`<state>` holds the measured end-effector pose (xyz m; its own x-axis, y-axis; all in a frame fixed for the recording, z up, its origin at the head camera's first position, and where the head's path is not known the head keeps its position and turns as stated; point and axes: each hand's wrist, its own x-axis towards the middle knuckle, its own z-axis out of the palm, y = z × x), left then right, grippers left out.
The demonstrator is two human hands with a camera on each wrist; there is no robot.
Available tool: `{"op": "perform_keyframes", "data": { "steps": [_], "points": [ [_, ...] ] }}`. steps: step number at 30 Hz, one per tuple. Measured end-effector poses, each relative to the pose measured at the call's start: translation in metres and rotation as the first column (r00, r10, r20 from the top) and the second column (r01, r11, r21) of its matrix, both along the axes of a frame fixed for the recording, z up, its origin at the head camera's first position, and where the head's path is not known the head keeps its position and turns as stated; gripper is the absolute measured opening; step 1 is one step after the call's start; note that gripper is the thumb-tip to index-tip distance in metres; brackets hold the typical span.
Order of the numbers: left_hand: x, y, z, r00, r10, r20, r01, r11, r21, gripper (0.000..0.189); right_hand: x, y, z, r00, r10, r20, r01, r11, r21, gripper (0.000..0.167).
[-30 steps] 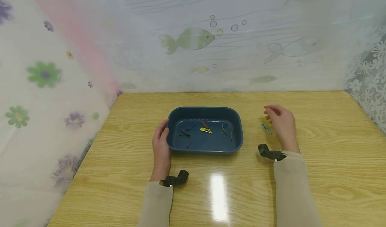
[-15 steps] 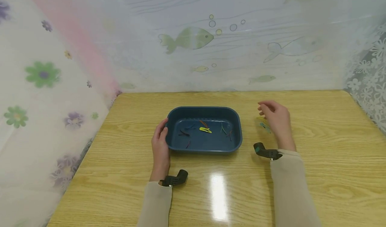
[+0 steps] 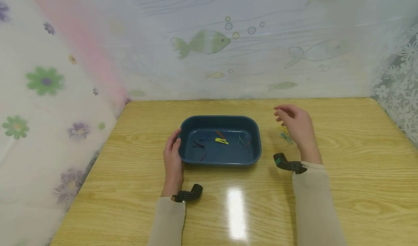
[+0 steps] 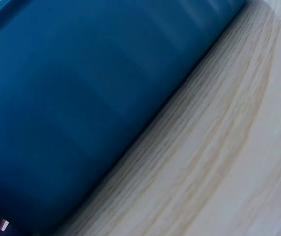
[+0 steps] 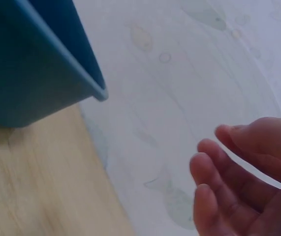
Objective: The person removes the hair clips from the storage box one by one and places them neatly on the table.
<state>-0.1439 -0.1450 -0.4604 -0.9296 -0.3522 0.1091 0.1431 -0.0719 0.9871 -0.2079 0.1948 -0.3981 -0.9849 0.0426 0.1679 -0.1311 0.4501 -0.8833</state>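
A dark blue basin (image 3: 222,159) stands on the table with several small hair clips inside, one of them a bright yellow snap clip (image 3: 222,141). My left hand (image 3: 172,155) rests against the outside of its left end, fingers along the wall and thumb near the rim. To the right of the basin, my right hand (image 3: 295,124) is raised over the table, its fingers loosely bent. In the right wrist view nothing lies between its thumb and fingers (image 5: 224,191). A teal hair clip (image 3: 286,138) and a yellow one (image 3: 282,130), partly hidden, lie beneath this hand.
The wood-grain table (image 3: 241,195) ends at the back against a sheet printed with fish (image 3: 209,42). A flower-patterned sheet (image 3: 45,81) hangs along the left. Black cameras sit on both wrists.
My right hand has moved a little to the left and farther back, away from the clips on the table. The left hand and the basin stay in place.
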Motion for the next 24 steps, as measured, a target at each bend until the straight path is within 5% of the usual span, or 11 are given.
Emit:
{"op": "perform_keyframes", "data": {
  "steps": [6, 15, 24],
  "points": [
    [0.000, 0.000, 0.000, 1.000, -0.002, 0.002, 0.002, 1.000, 0.009, 0.030, 0.007, -0.012, 0.017, 0.993, 0.091, 0.079, -0.100, 0.988, 0.117, 0.040],
    [0.000, 0.001, 0.001, 1.000, -0.002, -0.006, 0.002, 1.000, 0.005, 0.030, 0.014, -0.030, 0.029, 0.948, 0.308, 0.081, -0.307, 0.951, -0.021, 0.035],
    [0.000, 0.001, 0.000, 1.000, -0.003, -0.005, 0.004, 1.000, 0.005, 0.030, 0.020, -0.065, 0.031, 0.901, 0.430, 0.056, -0.432, 0.902, 0.021, 0.033]
  ]
}}
